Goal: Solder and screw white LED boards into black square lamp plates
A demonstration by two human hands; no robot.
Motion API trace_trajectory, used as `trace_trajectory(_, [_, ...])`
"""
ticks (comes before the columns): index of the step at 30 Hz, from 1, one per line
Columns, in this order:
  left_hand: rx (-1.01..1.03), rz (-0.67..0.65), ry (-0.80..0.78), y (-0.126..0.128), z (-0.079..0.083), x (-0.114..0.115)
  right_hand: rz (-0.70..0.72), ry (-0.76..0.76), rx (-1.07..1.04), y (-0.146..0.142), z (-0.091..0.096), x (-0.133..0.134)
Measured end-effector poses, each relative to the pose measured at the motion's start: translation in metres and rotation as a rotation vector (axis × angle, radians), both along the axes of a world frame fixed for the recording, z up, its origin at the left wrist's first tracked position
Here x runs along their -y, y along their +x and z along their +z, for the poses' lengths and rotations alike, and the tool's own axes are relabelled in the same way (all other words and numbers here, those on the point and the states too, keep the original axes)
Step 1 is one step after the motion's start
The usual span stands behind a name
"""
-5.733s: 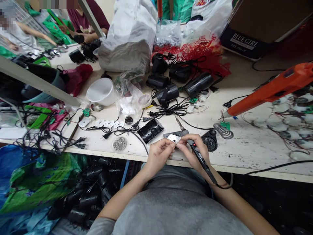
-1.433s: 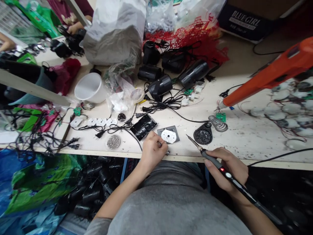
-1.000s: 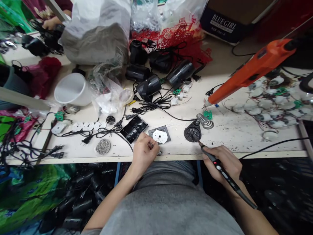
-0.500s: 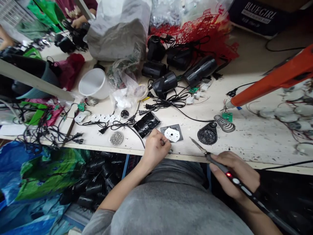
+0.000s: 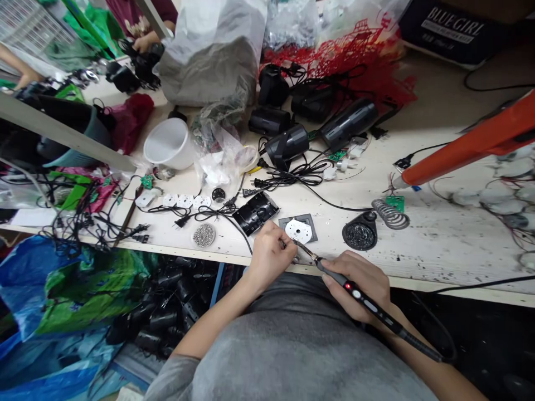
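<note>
My right hand [image 5: 360,283] is closed round a soldering iron [image 5: 355,293] with a red light lit on its handle. The iron's tip points left and reaches the fingertips of my left hand [image 5: 272,248]. Those fingers are pinched together at the table's front edge; what they hold, if anything, is too small and hidden to make out. Just beyond them a white plate with holes [image 5: 299,230] rests on a dark grey square pad [image 5: 312,223]. An open black plastic housing [image 5: 256,213] lies to the left of the pad, close behind my left hand.
Right of the pad is a black iron stand [image 5: 360,231] with a coiled spring [image 5: 390,214]. A round tin of silvery wire [image 5: 204,235] sits left. Black cylindrical housings [image 5: 349,123] and cables lie behind. An orange tool [image 5: 468,142] slants in from the right. Another person's hand [image 5: 146,42] shows far left.
My right hand has moved left with the soldering iron, bringing its tip to my left fingertips. My left hand stays pinched near the same spot. The view has shifted slightly.
</note>
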State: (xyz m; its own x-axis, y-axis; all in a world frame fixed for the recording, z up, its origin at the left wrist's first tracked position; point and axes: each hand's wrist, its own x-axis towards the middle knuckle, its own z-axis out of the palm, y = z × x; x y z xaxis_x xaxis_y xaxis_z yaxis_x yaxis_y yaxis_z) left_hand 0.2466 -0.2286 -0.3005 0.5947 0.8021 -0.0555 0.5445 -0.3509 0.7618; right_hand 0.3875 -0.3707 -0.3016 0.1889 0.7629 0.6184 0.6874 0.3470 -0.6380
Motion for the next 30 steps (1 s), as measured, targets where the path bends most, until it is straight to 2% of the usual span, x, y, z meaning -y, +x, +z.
trace_trajectory(9, [-0.013, -0.02, 0.027, -0.001, 0.0, -0.001, -0.089, -0.083, -0.041, -0.003, 0.002, 0.003])
trace_trajectory(13, [-0.006, -0.026, 0.015, -0.001, -0.001, -0.001, -0.07, -0.055, -0.038, -0.002, 0.005, 0.007])
trace_trajectory(20, [-0.008, -0.014, -0.004, 0.0, 0.002, -0.001, -0.133, -0.036, -0.105, 0.002, 0.009, 0.012])
trace_trajectory(23, [-0.001, -0.019, -0.012, -0.001, 0.002, -0.001, -0.149, -0.031, -0.066, -0.002, 0.001, 0.008])
trace_trajectory(26, [0.026, -0.023, -0.041, -0.003, 0.001, -0.003, -0.175, -0.028, -0.028, -0.01, -0.017, -0.001])
trace_trajectory(30, [0.061, -0.043, -0.157, -0.009, -0.004, -0.011, -0.29, 0.017, -0.007, -0.022, -0.039, -0.015])
